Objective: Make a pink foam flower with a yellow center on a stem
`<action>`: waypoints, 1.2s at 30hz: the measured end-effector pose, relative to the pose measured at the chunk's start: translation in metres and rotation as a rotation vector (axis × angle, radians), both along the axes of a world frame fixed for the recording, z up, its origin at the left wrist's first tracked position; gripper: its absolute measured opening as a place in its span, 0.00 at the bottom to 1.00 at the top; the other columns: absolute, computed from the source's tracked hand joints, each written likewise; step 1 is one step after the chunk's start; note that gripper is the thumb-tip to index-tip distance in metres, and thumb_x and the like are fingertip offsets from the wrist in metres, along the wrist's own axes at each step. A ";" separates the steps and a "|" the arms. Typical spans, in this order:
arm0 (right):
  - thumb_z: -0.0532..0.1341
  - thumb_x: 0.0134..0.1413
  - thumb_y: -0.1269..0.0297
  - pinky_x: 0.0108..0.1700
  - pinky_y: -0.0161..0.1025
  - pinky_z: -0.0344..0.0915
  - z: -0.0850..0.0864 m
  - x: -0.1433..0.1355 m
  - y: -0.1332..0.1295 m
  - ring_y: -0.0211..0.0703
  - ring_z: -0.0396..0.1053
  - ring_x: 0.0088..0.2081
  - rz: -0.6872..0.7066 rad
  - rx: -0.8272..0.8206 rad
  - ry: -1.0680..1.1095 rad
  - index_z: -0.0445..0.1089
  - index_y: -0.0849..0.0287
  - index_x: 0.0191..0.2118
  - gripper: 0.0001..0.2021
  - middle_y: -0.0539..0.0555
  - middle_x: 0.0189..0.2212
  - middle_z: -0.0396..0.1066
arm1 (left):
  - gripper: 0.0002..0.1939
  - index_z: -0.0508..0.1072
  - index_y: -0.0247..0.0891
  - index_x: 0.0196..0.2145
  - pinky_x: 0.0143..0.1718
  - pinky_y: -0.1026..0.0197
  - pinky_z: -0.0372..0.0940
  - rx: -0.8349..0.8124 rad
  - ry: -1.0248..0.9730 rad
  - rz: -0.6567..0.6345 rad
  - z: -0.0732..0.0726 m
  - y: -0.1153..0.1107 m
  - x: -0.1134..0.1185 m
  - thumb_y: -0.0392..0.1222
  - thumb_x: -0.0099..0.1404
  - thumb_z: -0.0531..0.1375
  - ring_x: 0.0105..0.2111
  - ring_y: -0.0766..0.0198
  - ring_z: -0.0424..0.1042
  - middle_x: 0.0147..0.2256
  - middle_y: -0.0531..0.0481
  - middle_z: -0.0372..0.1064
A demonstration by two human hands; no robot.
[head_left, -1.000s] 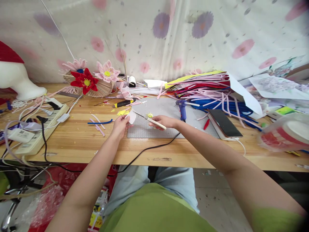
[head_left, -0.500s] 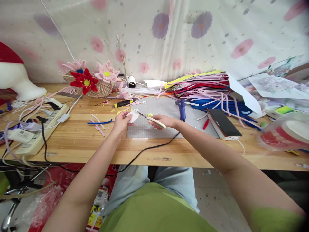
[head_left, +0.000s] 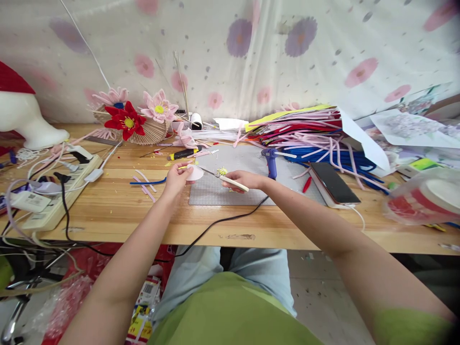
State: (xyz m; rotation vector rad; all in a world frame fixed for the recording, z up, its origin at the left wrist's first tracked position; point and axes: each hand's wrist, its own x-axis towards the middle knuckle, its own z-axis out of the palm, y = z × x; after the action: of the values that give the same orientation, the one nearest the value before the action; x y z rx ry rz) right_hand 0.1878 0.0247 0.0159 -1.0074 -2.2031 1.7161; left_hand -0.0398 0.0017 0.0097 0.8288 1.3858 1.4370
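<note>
Between the fingers of my left hand (head_left: 177, 178) is a small white rounded piece of paper (head_left: 196, 173), its broad side turned toward me. My right hand (head_left: 247, 179) is closed around the pale handles of a pair of scissors (head_left: 237, 183). The scissor blades point left and their tips reach close to the paper's upper right edge; whether they touch it I cannot tell. A yellow fringed tuft (head_left: 222, 171) shows just behind the scissors. Under both tools of work lies a grey cutting mat (head_left: 208, 195).
A blue glue gun (head_left: 270, 164) rests on the mat, its black cable crossing the table front. Rightward are a phone (head_left: 334, 183) and bundled pipe cleaners (head_left: 305, 127). Leftward are a power strip (head_left: 64, 194), loose pipe cleaner pieces (head_left: 145, 184) and a red flower (head_left: 127, 122).
The white paper has turned in my left hand and now shows a broader, rounder face. My right hand and the scissors have shifted slightly, the blades now lying lower along the paper's edge.
</note>
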 end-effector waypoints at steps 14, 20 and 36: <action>0.58 0.46 0.42 0.19 0.30 0.53 -0.008 -0.007 0.004 0.28 0.54 0.18 -0.056 0.003 0.102 0.58 0.59 0.30 0.22 0.43 0.19 0.54 | 0.10 0.67 0.35 0.35 0.27 0.64 0.69 -0.016 -0.140 -0.041 0.007 0.000 0.009 0.32 0.53 0.63 0.25 0.69 0.71 0.27 0.51 0.71; 0.61 0.44 0.44 0.18 0.29 0.53 -0.007 -0.007 0.002 0.28 0.53 0.17 -0.107 -0.032 0.124 0.58 0.60 0.30 0.22 0.42 0.17 0.54 | 0.10 0.67 0.33 0.33 0.30 0.66 0.69 -0.115 -0.346 -0.135 0.003 -0.008 0.027 0.29 0.52 0.63 0.29 0.66 0.74 0.31 0.48 0.73; 0.59 0.46 0.44 0.18 0.30 0.52 -0.007 0.002 0.003 0.28 0.54 0.16 -0.041 0.064 0.036 0.57 0.60 0.28 0.21 0.43 0.16 0.56 | 0.18 0.59 0.36 0.37 0.23 0.65 0.69 0.006 -0.164 0.032 0.000 -0.003 0.017 0.28 0.52 0.62 0.24 0.69 0.70 0.27 0.53 0.68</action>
State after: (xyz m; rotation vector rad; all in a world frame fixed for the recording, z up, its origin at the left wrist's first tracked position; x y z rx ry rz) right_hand 0.1895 0.0275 0.0088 -0.9920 -2.1848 1.6227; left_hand -0.0229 -0.0015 0.0100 0.6791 1.2760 1.4994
